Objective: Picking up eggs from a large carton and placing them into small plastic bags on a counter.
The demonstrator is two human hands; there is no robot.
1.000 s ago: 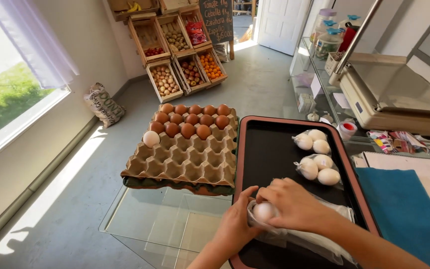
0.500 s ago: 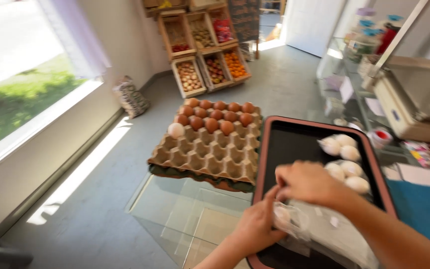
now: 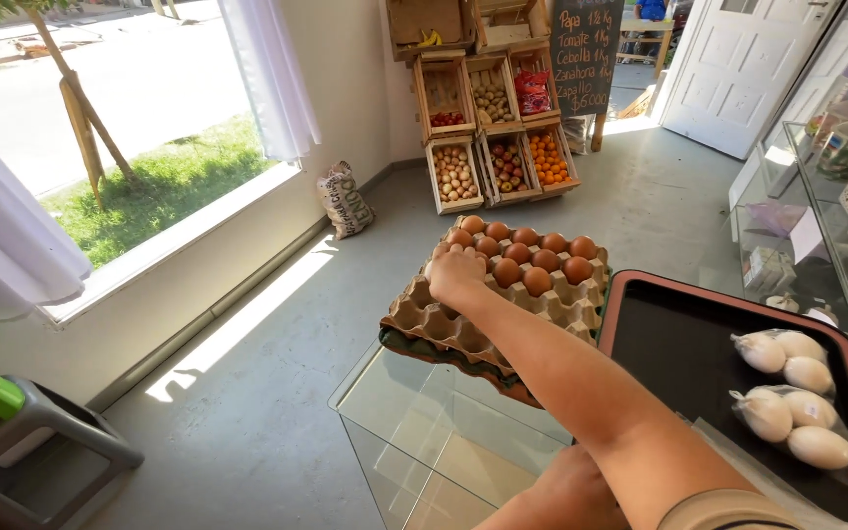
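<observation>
On the glass worktop (image 3: 414, 412): egg tray (image 3: 488, 314), brown eggs (image 3: 527, 260) filling its twelve-o'clock rows. Right hand (image 3: 455, 275) curled over the tray's ten-o'clock corner; contents hidden. Left hand (image 3: 566, 496) low, grip unclear. Risk: tray overhangs the edge; a nudge could tip it.

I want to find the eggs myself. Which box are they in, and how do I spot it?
Look at the glass counter. On its far corner sits a brown cardboard egg tray, left of the black tray. Only it holds loose brown eggs; the black tray's eggs are white and bagged.
</observation>
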